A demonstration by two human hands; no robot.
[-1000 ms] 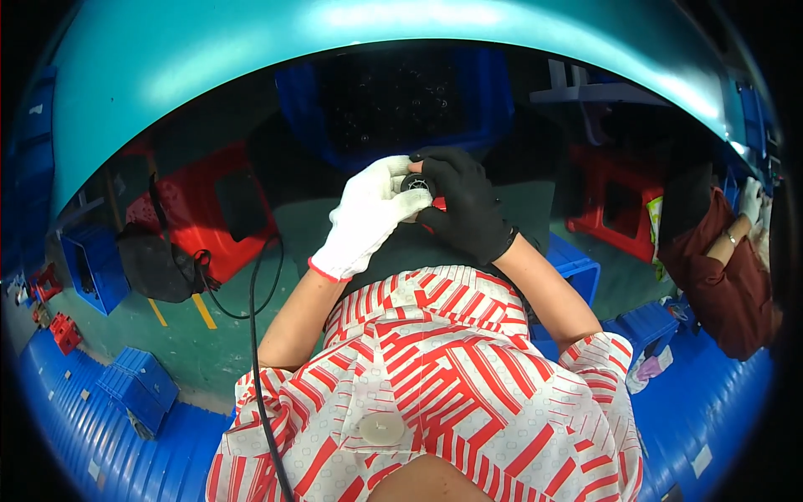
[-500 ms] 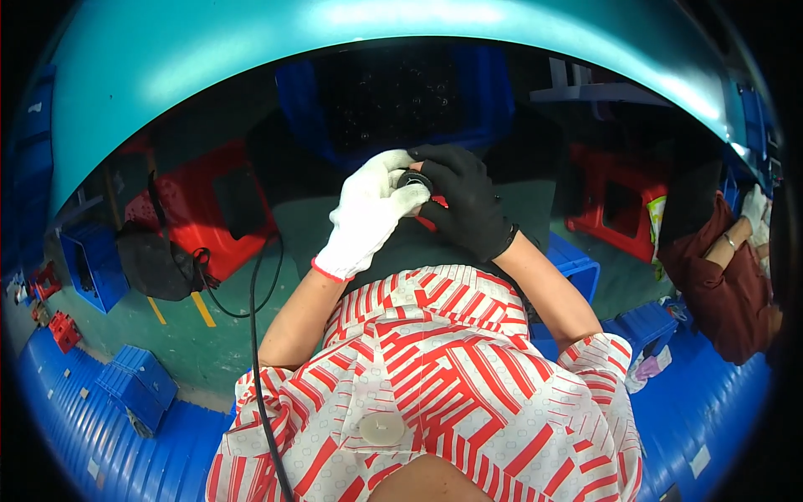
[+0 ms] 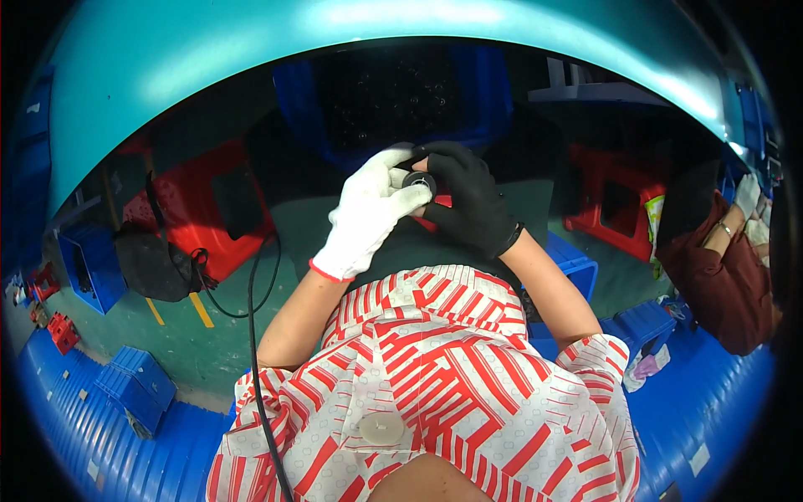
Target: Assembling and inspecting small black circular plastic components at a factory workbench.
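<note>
A small round black ring-shaped part sits between my two hands, in front of my chest. My left hand, in a white knitted glove with a red cuff, is closed on it, thumb and fingers pinching the near side. My right hand, in a black glove with some bare fingertip showing, curls round the far and right side of the same part. Its exact kind is too small to make out. Beyond the hands stands a blue bin with many small dark round pieces inside.
A shiny teal table edge arches across the far side. Red stools stand left and right, with a black bag beside the left one. A black cable runs down my left side. At right sits a person in dark red.
The ring-shaped part has turned a little between my fingers, and my right fingers have shifted slightly on it. At the right, the other person's arm has moved slightly.
</note>
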